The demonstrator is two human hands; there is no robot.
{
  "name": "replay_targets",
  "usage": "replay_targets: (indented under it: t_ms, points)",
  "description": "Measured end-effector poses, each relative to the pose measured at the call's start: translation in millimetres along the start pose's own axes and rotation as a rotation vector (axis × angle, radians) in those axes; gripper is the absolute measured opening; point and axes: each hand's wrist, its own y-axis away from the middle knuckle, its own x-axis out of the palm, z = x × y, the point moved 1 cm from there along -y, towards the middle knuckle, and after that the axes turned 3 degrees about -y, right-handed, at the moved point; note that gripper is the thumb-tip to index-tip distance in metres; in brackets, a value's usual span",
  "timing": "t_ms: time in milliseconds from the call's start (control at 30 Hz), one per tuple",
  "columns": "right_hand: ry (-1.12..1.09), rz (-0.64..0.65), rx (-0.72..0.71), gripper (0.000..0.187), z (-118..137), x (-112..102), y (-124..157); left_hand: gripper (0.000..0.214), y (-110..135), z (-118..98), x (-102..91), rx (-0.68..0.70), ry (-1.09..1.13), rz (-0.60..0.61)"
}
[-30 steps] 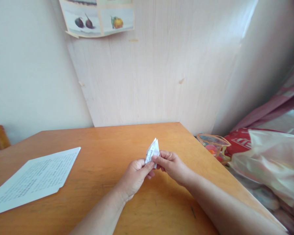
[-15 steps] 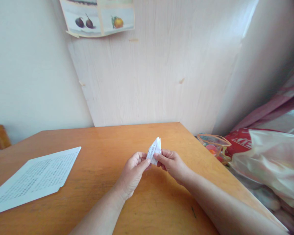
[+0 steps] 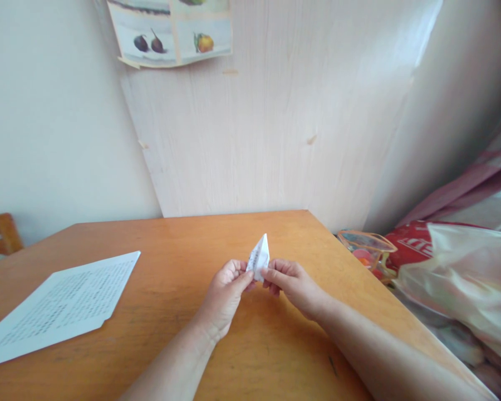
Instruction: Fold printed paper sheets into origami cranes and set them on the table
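Note:
Between my hands, above the wooden table (image 3: 183, 245), is a small piece of folded white paper (image 3: 259, 257) with dark printing on it. It comes to a point at the top. My left hand (image 3: 230, 287) pinches its lower left edge between thumb and fingers. At the lower right edge, my right hand (image 3: 287, 281) grips it the same way, thumb on the near face. The fingers behind the paper are partly hidden.
Printed sheets (image 3: 67, 303) lie on the table at the left. Plastic bags (image 3: 471, 278) and an orange-edged clear bag (image 3: 367, 248) sit beyond the right edge. A chair (image 3: 8, 233) stands far left; a fruit picture (image 3: 173, 36) hangs on the back panel.
The folded paper has turned slightly, so its top now shows one point instead of several tips. My right thumb has slid lower on it. The camera view has shifted a little.

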Motion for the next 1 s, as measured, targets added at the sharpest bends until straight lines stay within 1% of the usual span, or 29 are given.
replay_targets:
  t_ms: [267, 500, 600, 700, 833, 1000]
  points:
    - [0.013, -0.078, -0.002, 0.032, -1, -2, -2, 0.031, 1, -2, 4.3, 0.012, -0.023, 0.015]
    - [0.010, -0.088, -0.012, 0.032, -1, -2, -2, 0.034, -1, 3, 2.5, 0.012, -0.009, 0.021]
    - [0.035, -0.029, -0.029, 0.030, 0, 0, 0, 0.031, -3, 6, -0.3, -0.001, 0.035, 0.013]
    - [0.042, 0.016, -0.063, 0.025, 4, 2, 3, 0.021, -4, 5, -2.8, -0.014, 0.097, 0.004]
    - [0.050, -0.008, -0.070, 0.017, 7, 3, 4, 0.014, -5, 4, -5.2, -0.036, 0.187, 0.028]
    - [0.059, -0.043, -0.061, 0.014, 6, 4, 2, 0.017, -8, 7, -7.5, -0.073, 0.236, 0.046]
